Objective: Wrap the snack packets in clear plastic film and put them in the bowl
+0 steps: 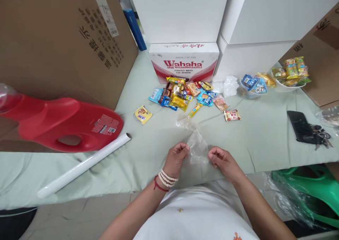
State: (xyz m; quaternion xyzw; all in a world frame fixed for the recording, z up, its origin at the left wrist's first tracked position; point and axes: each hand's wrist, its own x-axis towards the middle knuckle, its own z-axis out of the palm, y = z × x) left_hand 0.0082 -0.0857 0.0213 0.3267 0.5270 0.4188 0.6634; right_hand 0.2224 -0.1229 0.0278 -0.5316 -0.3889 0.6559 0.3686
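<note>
Between my two hands a clear plastic bag (198, 149) is stretched above the cloth-covered table. My left hand (178, 157), with beaded bracelets at the wrist, pinches the bag's left edge. On its right edge the fingertips of my right hand (221, 159) are closed. Just beyond, another piece of clear plastic (184, 121) lies on the cloth. Further back is a heap of wrapped snacks (180, 95) in yellow, blue and brown packets. A yellow packet (143, 114) lies apart at left, and a cream-and-red packet (232, 115) at right.
A Wahaha carton (184, 65) stands behind the snacks. On the left are a red jug (79, 116) and a white roll (87, 164). Rightward sit a bowl of snacks (290, 86), a tub with blue packets (251, 91), a phone (299, 123) and keys (321, 136).
</note>
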